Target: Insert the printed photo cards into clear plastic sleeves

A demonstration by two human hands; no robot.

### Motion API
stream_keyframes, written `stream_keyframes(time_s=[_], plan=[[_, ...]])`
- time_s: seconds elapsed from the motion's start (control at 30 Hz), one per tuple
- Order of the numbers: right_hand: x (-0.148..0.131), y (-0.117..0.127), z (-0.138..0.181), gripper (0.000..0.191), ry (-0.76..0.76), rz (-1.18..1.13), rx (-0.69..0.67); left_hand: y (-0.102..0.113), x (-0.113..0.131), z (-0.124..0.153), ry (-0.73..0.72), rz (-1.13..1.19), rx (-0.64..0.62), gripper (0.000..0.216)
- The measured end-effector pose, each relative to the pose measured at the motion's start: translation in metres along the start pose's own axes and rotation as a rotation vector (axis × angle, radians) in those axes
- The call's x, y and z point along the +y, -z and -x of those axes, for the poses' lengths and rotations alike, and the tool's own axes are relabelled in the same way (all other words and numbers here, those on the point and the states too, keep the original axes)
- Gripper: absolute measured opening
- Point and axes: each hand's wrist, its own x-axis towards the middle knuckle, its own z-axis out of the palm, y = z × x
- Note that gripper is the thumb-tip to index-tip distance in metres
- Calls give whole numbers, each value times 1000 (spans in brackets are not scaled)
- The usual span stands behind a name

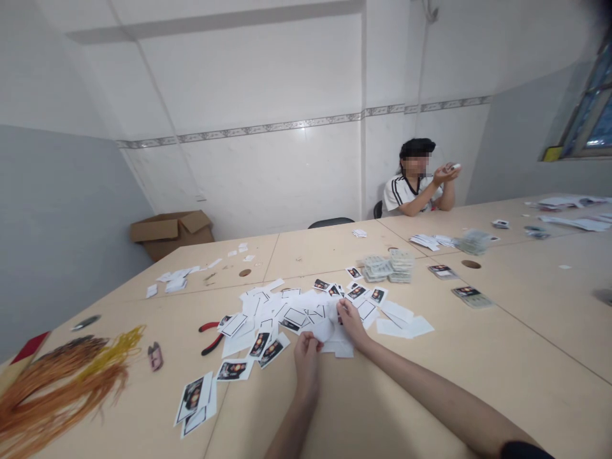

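Note:
Between my two hands is a white sheet of paper (321, 329), its face pale and slightly curved. My left hand (308, 350) pinches its lower left edge, thumb and fingers together. At its upper right side, my right hand (351, 322) has its fingers closed on the same sheet. Around and beyond them spreads a loose pile of white paper slips and printed cards, some with a black frame, others with a dark picture. One dark-printed card (273, 352) lies left of my left hand, and a plain white slip (421, 326) lies right of my right hand.
Red-handled pliers (210, 338) touch the pile's left side. Orange and yellow cords (71, 376) lie far left. Stacked clear packs (400, 264) stand behind the pile. Across the table sits a person (415, 185) holding a small white item. A cardboard box (172, 231) is beyond the table.

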Motion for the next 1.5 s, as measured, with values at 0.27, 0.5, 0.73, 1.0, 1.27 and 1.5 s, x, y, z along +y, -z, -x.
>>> stream_keyframes(time_s=[0.27,0.5,0.73,1.0,1.27,1.5], plan=[[6,-1,-3,25,-60,-91,22,1,-2,0,7,39,64,5],[9,-2,-5,23,-123,-203,77,5,-4,-4,31,104,142,7],[11,-2,-7,26,-177,-269,90,8,-8,-7,42,106,220,16],[10,-3,-6,31,-206,-288,72,9,-7,-5,-19,-15,150,37],[6,-2,-5,29,-150,-227,19,11,6,5,-387,-440,307,33],[-6,-2,2,21,-38,-135,-50,0,16,13,-281,-464,199,27]])
